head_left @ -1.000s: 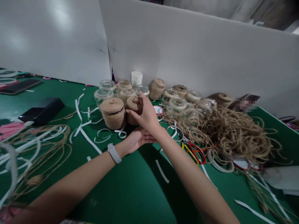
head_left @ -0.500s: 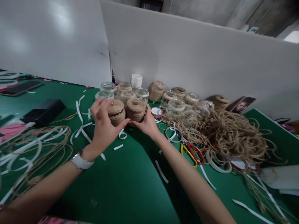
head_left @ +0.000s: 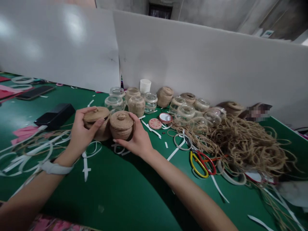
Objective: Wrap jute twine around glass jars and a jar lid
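Two lidded jars wrapped in brown twine stand side by side in my hands, each lid topped with a small twine knob. My left hand (head_left: 83,130) is wrapped round the left twine-wrapped jar (head_left: 102,130), thumb across its front by the lid. Around the right side of the right twine-wrapped jar (head_left: 121,128) curls my right hand (head_left: 138,138), its thumb low on the front. Behind them are several clear glass jars (head_left: 114,104) and a wrapped jar without a lid (head_left: 136,106).
Scissors (head_left: 202,163) with yellow and red handles lie right of my right forearm. A heap of loose twine (head_left: 250,144) spreads at the right. Two jar lids (head_left: 155,123), paper strips (head_left: 86,166) and a black box (head_left: 55,115) lie on the green table (head_left: 125,199).
Both hands have moved left and towards me with the two wrapped jars, away from the glass jars. The left fingers, raised before, now close round the left jar. The view has shifted slightly.
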Demonstrator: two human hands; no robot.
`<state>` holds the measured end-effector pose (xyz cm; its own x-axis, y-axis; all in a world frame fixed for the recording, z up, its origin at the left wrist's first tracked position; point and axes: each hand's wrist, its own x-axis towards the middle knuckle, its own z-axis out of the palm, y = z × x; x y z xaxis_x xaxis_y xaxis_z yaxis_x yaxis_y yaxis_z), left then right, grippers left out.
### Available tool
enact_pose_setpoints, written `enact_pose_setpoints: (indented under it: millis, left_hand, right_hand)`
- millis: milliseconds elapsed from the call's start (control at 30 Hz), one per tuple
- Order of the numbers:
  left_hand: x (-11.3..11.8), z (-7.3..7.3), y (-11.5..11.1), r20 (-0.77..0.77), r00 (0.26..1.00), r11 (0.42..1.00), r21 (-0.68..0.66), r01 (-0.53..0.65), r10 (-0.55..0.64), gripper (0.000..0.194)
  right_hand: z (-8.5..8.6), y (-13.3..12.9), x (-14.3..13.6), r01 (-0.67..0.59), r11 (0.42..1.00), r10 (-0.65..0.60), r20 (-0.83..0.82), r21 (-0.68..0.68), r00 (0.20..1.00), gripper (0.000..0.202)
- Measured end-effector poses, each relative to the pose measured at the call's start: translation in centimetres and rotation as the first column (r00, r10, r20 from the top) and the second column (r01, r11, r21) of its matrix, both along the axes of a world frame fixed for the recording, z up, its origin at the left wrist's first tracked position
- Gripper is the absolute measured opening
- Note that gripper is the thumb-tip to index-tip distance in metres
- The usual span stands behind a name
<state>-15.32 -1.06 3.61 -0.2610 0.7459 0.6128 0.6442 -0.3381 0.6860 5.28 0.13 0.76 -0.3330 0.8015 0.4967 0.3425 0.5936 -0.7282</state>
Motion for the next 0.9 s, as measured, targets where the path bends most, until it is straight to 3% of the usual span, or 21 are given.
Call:
enact_pose_setpoints:
  millis: [233, 333, 400, 533, 633, 733, 833, 900]
  left_hand:
    - [-1.1, 0.9, 0.8, 0.088, 0.990, 0.993, -0.011, 0.114, -0.113, 0.081]
    - [-0.9, 1.2, 1.0, 0.257, 0.957, 0.986, -0.060, 0.158, -0.138, 0.082]
    - [-1.3, 1.6, 1.2, 0.434, 0.885, 0.950, -0.169, 0.261, -0.166, 0.084]
    - [-2.5, 2.7, 1.7, 0.635, 0.757, 0.851, -0.304, 0.428, -0.154, 0.075]
    - [-3.3, 3.3, 2.1, 0.648, 0.734, 0.827, -0.287, 0.484, -0.204, 0.067]
    - [-3.5, 3.5, 2.6, 0.616, 0.747, 0.838, -0.249, 0.486, -0.251, 0.063]
    - [-3.0, 3.5, 3.1, 0.629, 0.753, 0.823, -0.313, 0.475, -0.195, 0.071]
    - [-2.4, 3.5, 3.4, 0.688, 0.714, 0.760, -0.394, 0.517, -0.129, 0.076]
  right_hand:
    - [0.2, -2.8, -1.3, -0.089, 0.996, 0.089, 0.026, 0.014, 0.996, 0.104]
    - [0.5, -4.2, -2.7, -0.149, 0.989, 0.150, 0.071, -0.018, 0.986, 0.104]
    - [0.6, -4.9, -4.0, -0.160, 0.987, 0.163, 0.096, -0.032, 0.982, 0.103]
    - [0.6, -5.4, -6.9, -0.084, 0.995, 0.090, 0.103, -0.059, 0.991, 0.100]
    - [0.4, -5.3, -8.7, 0.012, 1.000, -0.010, 0.086, -0.021, 0.996, 0.098]
    - [0.2, -5.1, -9.7, 0.086, 0.996, -0.088, 0.092, 0.022, 0.992, 0.097]
    - [0.0, -5.0, -10.2, 0.146, 0.987, -0.155, 0.131, 0.071, 0.979, 0.096]
    - [-0.1, -4.9, -10.3, 0.178, 0.979, -0.192, 0.144, 0.105, 0.971, 0.099]
